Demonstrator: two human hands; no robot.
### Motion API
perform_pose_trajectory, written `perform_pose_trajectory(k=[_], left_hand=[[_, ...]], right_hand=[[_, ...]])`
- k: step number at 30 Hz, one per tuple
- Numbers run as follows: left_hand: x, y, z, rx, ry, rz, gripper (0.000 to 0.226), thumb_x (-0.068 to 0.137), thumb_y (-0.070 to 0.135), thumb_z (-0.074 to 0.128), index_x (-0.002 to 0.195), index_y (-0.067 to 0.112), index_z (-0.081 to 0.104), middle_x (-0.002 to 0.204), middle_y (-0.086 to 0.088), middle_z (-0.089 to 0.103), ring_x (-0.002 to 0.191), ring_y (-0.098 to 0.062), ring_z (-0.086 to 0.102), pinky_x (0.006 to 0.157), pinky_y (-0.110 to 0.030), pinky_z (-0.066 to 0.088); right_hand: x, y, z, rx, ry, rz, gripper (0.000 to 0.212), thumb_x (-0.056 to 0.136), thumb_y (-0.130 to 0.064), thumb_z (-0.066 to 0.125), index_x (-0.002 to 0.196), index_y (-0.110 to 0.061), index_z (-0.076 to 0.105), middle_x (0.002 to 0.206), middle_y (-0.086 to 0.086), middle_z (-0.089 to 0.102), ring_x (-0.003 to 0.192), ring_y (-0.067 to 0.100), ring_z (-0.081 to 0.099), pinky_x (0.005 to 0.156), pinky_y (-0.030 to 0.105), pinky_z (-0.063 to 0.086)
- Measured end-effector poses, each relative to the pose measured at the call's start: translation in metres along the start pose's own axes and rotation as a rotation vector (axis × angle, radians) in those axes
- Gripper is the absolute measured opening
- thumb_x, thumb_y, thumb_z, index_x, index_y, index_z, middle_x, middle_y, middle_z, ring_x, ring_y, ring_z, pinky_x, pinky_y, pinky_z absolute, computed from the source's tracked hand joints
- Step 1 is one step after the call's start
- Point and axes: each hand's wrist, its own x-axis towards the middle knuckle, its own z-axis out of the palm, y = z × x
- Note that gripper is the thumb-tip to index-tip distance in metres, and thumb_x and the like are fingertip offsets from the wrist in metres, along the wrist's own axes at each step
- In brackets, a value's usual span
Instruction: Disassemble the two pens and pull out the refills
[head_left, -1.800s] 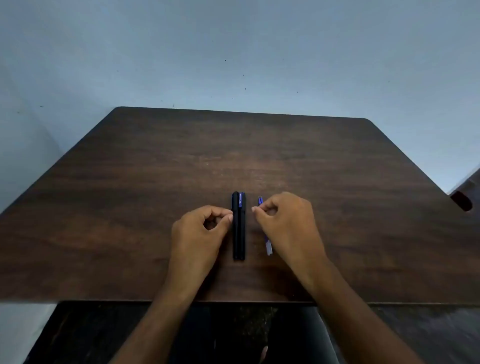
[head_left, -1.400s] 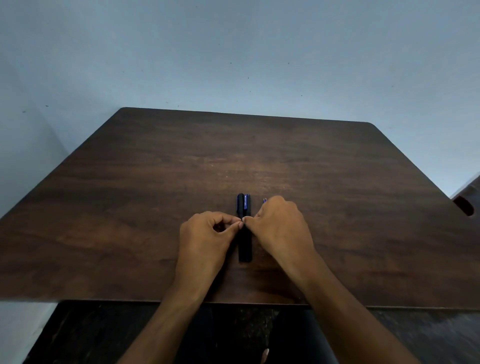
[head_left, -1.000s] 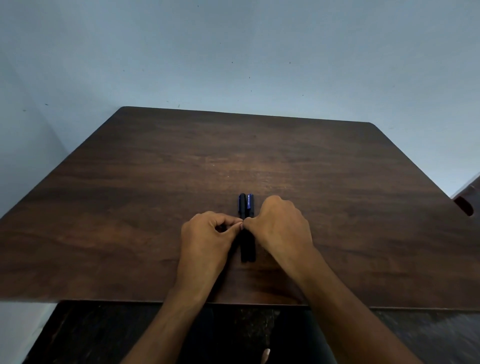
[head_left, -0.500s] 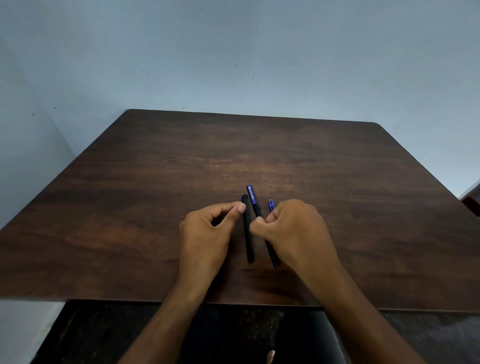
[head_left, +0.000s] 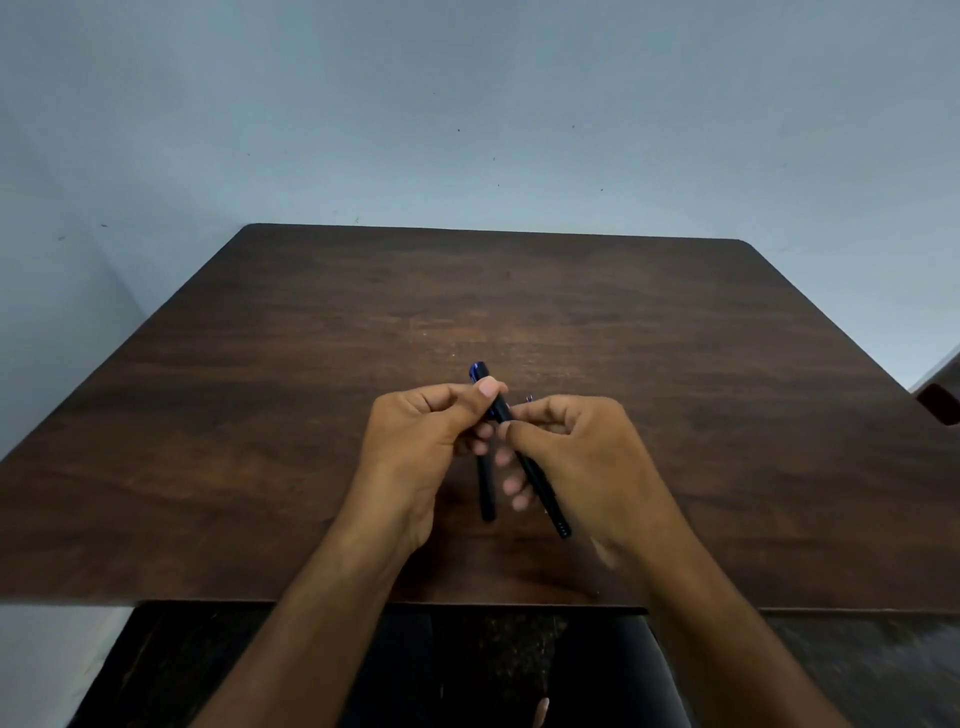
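Lifted pen (head_left: 540, 480) (both hands), dark table (head_left: 260, 415).

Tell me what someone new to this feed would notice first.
Both hands meet over the near middle of the dark wooden table, gripping a black pen with a blue end held slantwise: the left hand pinches its far end, the right hand its middle. A second black pen lies flat on the table just beneath them.

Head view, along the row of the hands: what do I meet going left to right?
Left hand → black pen lying on the table → black pen held in both hands → right hand → dark object at the table's right edge.
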Motion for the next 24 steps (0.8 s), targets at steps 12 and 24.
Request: perform_pose_trajectory(k=[12, 24], left_hand=[[-0.0053, 0.0021, 0.0022, 0.012, 0.003, 0.039, 0.028, 0.075, 0.035, 0.076, 0.087, 0.009, 0.080, 0.092, -0.019, 0.075, 0.072, -0.013, 0.063, 0.072, -0.028, 0.053], [-0.0028, 0.0038, 0.0044, -0.105, 0.002, 0.021, 0.023, 0.074, 0.030, 0.076, 0.083, 0.009, 0.081, 0.083, -0.011, 0.077, 0.078, -0.021, 0.069, 0.070, -0.026, 0.055]], right_hand=[[0.0046, 0.0074, 0.0036, -0.100, 0.024, -0.210, 0.053, 0.100, -0.032, 0.061, 0.048, -0.021, 0.059, 0.046, 0.000, 0.044, 0.043, 0.010, 0.034, 0.044, 0.016, 0.033], [0.0064, 0.0099, 0.0077, -0.146, 0.101, -0.347, 0.054, 0.097, -0.027, 0.064, 0.046, -0.042, 0.062, 0.035, -0.012, 0.040, 0.031, 0.004, 0.034, 0.042, 0.011, 0.033]])
